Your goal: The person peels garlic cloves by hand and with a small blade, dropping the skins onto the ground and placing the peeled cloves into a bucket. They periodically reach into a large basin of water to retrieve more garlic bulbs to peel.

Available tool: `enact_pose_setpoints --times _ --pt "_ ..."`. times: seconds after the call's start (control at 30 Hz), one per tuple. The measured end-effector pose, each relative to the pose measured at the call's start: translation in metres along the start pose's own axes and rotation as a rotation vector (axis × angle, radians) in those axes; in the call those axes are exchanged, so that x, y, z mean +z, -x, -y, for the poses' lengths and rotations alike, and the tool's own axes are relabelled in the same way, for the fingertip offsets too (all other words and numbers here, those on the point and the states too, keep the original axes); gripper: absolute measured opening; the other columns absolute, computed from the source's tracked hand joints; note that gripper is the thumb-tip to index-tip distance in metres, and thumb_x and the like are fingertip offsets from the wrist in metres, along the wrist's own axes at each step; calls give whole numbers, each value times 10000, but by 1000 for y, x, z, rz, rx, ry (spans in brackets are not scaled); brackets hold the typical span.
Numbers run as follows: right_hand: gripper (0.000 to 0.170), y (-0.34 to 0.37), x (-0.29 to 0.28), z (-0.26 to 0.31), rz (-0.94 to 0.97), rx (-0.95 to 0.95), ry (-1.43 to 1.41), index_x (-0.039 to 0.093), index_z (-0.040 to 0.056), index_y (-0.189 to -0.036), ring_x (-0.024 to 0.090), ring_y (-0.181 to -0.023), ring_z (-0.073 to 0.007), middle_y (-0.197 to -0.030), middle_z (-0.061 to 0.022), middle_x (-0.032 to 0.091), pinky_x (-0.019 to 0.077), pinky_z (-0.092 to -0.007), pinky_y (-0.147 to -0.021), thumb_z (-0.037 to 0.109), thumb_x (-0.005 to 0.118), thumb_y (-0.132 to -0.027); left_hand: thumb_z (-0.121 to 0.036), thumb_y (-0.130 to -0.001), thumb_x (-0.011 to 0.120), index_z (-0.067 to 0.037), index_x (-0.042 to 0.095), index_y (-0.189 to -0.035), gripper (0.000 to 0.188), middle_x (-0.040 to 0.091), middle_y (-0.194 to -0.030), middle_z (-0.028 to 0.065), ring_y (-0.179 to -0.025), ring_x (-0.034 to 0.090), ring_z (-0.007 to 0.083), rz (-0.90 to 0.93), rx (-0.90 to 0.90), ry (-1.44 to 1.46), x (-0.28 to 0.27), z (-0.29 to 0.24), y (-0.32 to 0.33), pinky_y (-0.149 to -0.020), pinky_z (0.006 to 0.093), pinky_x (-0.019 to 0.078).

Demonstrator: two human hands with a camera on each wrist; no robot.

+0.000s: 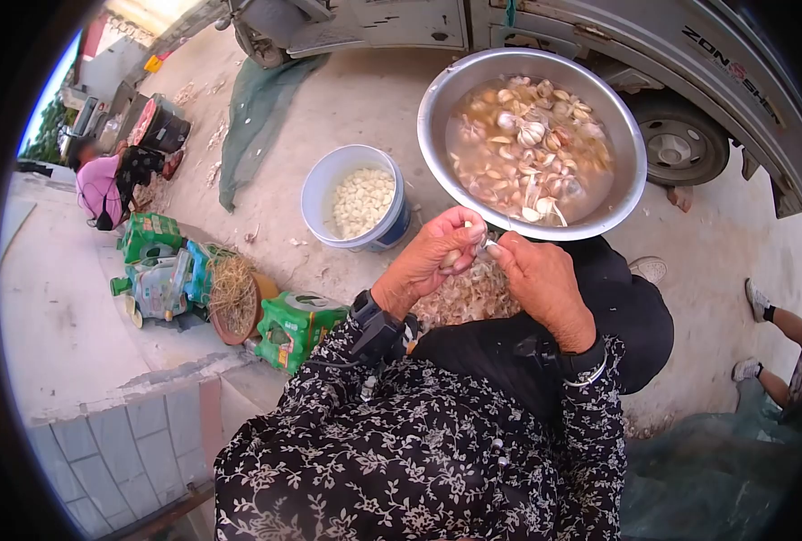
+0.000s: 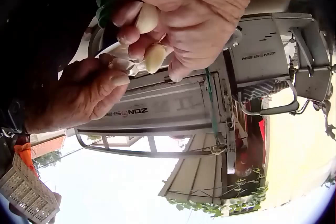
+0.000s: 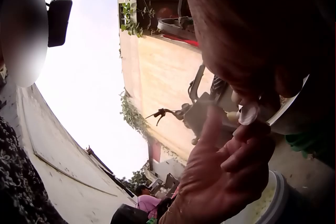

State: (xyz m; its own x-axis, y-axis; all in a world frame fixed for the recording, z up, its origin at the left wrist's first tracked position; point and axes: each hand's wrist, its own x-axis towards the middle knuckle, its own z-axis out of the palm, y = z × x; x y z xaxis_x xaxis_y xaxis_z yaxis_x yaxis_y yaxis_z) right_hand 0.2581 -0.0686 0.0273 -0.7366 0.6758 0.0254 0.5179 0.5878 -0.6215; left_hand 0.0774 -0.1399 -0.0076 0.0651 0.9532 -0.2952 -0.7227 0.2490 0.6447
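My left hand (image 1: 432,257) holds two pale garlic cloves in its curled fingers. The left wrist view shows one clove (image 2: 147,18) between the fingers and another clove (image 2: 155,58) by the fingertips, close to the thumb. Thumb and finger of my right hand (image 1: 545,278) meet at the left fingertips, pinching a thin whitish bit of garlic skin (image 2: 134,66). Just beyond the hands stands a wide metal basin (image 1: 428,144) of cloudy water with unpeeled garlic (image 1: 531,133). Peeled cloves (image 1: 363,200) fill part of a bucket (image 1: 315,216) near my left hand.
Loose garlic skins (image 1: 469,298) are heaped below my hands. Green-wrapped bottle packs (image 1: 297,329) and a pot of dry straw (image 1: 237,293) stand at left. A grey vehicle (image 1: 671,54) is parked behind the basin. One person (image 1: 104,185) sits far left; another's legs (image 1: 784,329) show at right.
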Motion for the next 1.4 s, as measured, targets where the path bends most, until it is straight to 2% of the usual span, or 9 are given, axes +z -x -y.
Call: enact_pose_setpoints --times 0.37,0.43,0.5,0.57,0.63,0.7,0.8,1.03,1.4 --pt "248 -2 -10 -13 -247 179 -338 635 46 -952 611 -641 -337 -688 -157 616 458 -387 -571 262 514 -952 -164 -902 627 2 478 -1234 400 545 -945 86 -560 418 38 152 46 34 -13 -20 19 -464 130 347" --pt "268 0 -8 -14 141 132 -855 637 22 -926 599 -594 -308 -645 -133 605 448 -357 -548 265 527 -946 -194 -925 599 -1 483 -1228 378 554 -906 79 -554 417 39 -7 200 -33 -38 -37 19 -453 129 338" --pt "284 3 -6 -5 254 128 -742 628 18 -867 618 -616 -294 -649 -136 617 463 -373 -563 279 537 -932 -230 -942 570 -5 498 -1210 357 565 -853 69 -542 430 51 -300 329 -303 -70 -63 17 -461 149 366" --pt "298 6 4 5 273 -33 282 601 31 -808 640 -678 -303 -692 -160 634 481 -401 -602 299 534 -920 -266 -952 545 0 524 -1154 334 575 -807 64 -564 466 65 -756 412 -885 -127 -67 8 -471 175 392" --pt "284 2 7 6 241 -26 289 593 48 -791 649 -695 -304 -706 -156 643 495 -433 -617 300 531 -906 -200 -920 572 9 534 -1115 288 583 -876 89 -679 511 109 -730 283 -536 -159 -78 15 -568 230 441" --pt "258 1 3 6 169 -90 -157 599 58 -834 633 -660 -344 -682 -161 631 488 -462 -598 295 529 -906 -134 -888 598 18 544 -1075 247 591 -945 114 -794 555 153 -690 125 -172 -164 -70 13 -666 284 490" --pt "257 3 9 5 208 -65 46 576 59 -850 603 -663 -402 -676 -192 610 463 -502 -599 301 521 -917 24 -811 611 103 545 -1009 223 569 -1036 179 -971 560 287 -235 51 520 -125 -55 14 -844 332 505" --pt "249 -4 8 7 -11 26 11 561 66 -889 613 -652 -383 -677 -173 619 465 -494 -590 311 532 -922 -83 -888 606 54 475 -1255 413 591 -1057 125 -978 590 186 -77 57 -45 -35 -34 19 -857 266 505" --pt "257 -2 12 10 -124 -19 -28 574 66 -935 633 -643 -356 -702 -154 638 482 -471 -560 320 568 -900 -131 -894 630 -57 468 -1025 222 642 -1066 159 -896 610 161 -188 199 -66 7 -6 8 -805 285 507"
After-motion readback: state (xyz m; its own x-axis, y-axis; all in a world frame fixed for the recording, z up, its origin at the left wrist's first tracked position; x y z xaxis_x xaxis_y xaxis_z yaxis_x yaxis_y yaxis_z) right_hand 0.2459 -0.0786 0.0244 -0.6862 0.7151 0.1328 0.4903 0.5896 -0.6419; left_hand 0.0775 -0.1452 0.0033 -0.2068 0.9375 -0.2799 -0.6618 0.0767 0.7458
